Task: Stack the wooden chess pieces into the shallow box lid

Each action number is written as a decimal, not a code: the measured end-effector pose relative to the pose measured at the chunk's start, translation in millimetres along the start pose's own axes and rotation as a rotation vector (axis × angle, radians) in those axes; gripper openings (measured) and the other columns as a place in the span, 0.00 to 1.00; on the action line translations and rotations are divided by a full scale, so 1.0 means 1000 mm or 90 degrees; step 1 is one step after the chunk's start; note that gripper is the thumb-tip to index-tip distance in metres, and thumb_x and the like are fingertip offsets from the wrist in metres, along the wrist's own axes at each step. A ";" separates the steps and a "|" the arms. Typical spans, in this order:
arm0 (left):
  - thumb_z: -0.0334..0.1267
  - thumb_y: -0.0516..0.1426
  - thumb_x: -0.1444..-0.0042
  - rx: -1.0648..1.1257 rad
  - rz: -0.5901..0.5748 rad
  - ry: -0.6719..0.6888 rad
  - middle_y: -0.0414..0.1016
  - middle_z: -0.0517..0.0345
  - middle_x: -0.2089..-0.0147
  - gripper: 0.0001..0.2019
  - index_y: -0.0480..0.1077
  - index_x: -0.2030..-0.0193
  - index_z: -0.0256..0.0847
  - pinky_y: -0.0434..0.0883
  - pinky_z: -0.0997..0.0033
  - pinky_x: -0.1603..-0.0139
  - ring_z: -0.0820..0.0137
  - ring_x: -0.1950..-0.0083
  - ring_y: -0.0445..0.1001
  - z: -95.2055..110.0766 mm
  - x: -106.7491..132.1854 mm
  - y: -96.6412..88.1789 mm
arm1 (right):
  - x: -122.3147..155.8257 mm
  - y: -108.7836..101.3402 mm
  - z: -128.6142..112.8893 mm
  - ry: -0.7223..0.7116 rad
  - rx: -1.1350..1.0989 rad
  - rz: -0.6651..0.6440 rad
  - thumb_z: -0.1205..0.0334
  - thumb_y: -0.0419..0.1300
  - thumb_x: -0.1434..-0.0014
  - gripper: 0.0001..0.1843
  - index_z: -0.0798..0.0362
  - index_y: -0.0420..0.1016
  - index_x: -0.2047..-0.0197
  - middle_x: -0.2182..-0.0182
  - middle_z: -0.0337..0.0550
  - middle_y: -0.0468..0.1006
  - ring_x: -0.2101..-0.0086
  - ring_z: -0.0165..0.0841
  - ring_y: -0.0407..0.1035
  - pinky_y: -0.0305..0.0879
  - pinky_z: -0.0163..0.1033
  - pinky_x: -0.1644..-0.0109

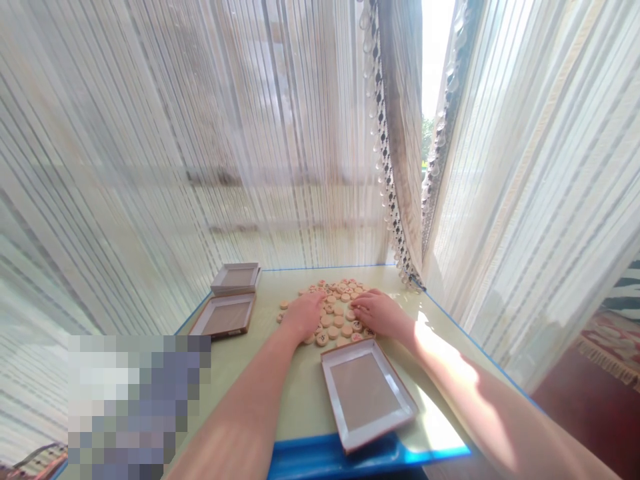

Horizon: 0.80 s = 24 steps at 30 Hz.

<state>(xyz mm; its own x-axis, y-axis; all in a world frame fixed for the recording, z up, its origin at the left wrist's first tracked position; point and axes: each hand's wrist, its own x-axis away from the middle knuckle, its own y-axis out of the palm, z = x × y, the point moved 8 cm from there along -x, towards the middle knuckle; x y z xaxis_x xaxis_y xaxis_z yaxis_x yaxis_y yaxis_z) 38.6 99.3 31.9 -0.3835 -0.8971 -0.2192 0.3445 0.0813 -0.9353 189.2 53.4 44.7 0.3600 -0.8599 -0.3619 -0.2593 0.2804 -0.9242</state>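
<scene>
Several round wooden game pieces [338, 308] lie in a loose heap on a pale green table [300, 393]. My left hand [303, 315] rests palm down on the heap's left side, fingers laid over the pieces. My right hand [379, 312] lies flat on the right side, fingers stretched toward the middle. Both hands touch the discs and neither lifts one. An empty shallow box tray [367, 392] sits just in front of the heap, near the table's front edge.
Two more shallow box trays [225, 316] [236, 277] lie at the table's left. Sheer striped curtains [150, 167] hang close around the table on the left, back and right. A blue strip [325, 457] borders the front edge. A blurred patch covers the lower left.
</scene>
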 end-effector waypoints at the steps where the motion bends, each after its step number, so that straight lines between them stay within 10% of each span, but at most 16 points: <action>1: 0.35 0.42 0.40 -0.009 0.007 -0.011 0.68 0.58 0.42 0.20 0.64 0.44 0.44 0.60 0.70 0.42 0.70 0.42 0.65 -0.001 0.000 -0.002 | 0.000 0.000 0.001 0.002 -0.002 0.000 0.60 0.50 0.41 0.16 0.50 0.77 0.57 0.56 0.42 0.77 0.54 0.36 0.65 0.58 0.38 0.49; 8: 0.35 0.46 0.42 -0.095 0.091 -0.065 0.71 0.52 0.49 0.15 0.67 0.50 0.40 0.63 0.67 0.48 0.65 0.49 0.69 -0.012 0.005 -0.018 | 0.000 0.004 0.014 0.072 -0.009 0.010 0.64 0.49 0.42 0.17 0.51 0.76 0.56 0.57 0.43 0.77 0.53 0.38 0.64 0.57 0.39 0.48; 14: 0.36 0.45 0.40 -0.110 0.113 -0.019 0.71 0.52 0.53 0.16 0.70 0.51 0.41 0.62 0.69 0.47 0.67 0.51 0.68 -0.006 0.006 -0.018 | 0.003 0.007 0.032 0.163 -0.078 0.047 0.73 0.48 0.46 0.31 0.53 0.54 0.38 0.55 0.44 0.76 0.54 0.34 0.65 0.59 0.36 0.53; 24: 0.39 0.46 0.42 -0.177 0.074 -0.138 0.76 0.48 0.59 0.16 0.74 0.60 0.40 0.66 0.64 0.55 0.60 0.55 0.71 -0.018 0.009 -0.024 | 0.000 0.004 0.019 0.059 -0.051 0.015 0.67 0.49 0.42 0.17 0.48 0.79 0.61 0.60 0.39 0.78 0.56 0.35 0.65 0.59 0.37 0.50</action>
<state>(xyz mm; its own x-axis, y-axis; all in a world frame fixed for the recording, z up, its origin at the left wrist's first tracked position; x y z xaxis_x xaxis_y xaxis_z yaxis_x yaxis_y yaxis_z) 11.1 97.1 47.5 -0.1550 -0.9437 -0.2923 0.1181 0.2760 -0.9539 204.7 62.9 38.5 0.2698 -0.8899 -0.3678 -0.3383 0.2700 -0.9015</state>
